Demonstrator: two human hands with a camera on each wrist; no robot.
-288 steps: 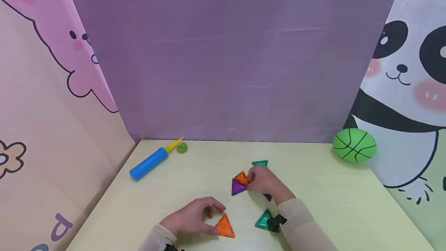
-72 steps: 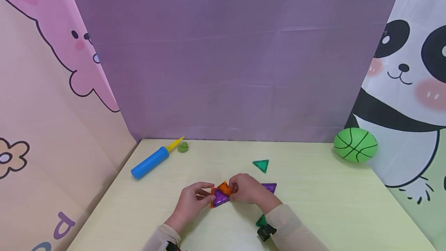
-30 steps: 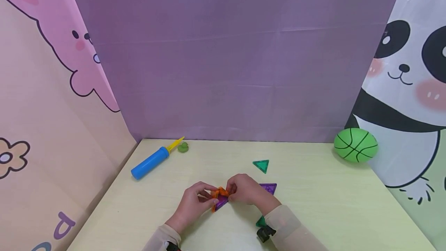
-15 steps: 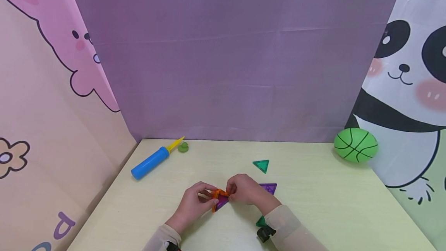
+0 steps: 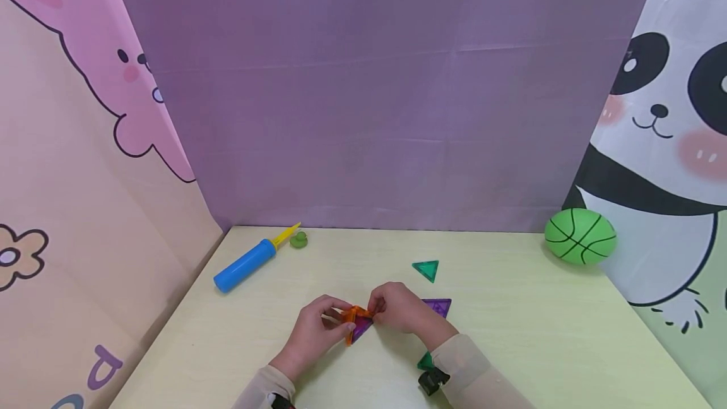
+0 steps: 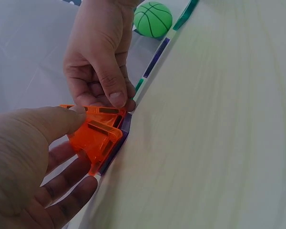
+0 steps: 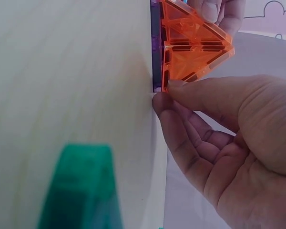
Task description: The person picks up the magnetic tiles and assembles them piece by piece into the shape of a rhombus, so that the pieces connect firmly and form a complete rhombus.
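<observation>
One translucent orange plastic triangle leans edge to edge against a second translucent orange plastic triangle near the front of a pale wood-grain tabletop, both tilted up from the sides of a translucent purple plastic triangle lying flat beneath them. A person's left hand grips the first orange piece, its thumb on the near face and its fingers bent behind. The right hand pinches the low outer corner of the second between thumb and forefinger, just where it meets the purple base.

Just beyond the right wrist lies another purple triangle, partly covered by the forearm. A green translucent plastic triangle rests farther back, well apart from the hands, while another green triangle shows only in part beside the black wrist camera at the beige right sleeve.

At the back left, a blue plastic cylinder with a yellow pointed nozzle lies near a small olive-green object. A bright green ball with black basketball lines sits at the back right corner, before a purple backdrop flanked by a cartoon rabbit and a cartoon panda.
</observation>
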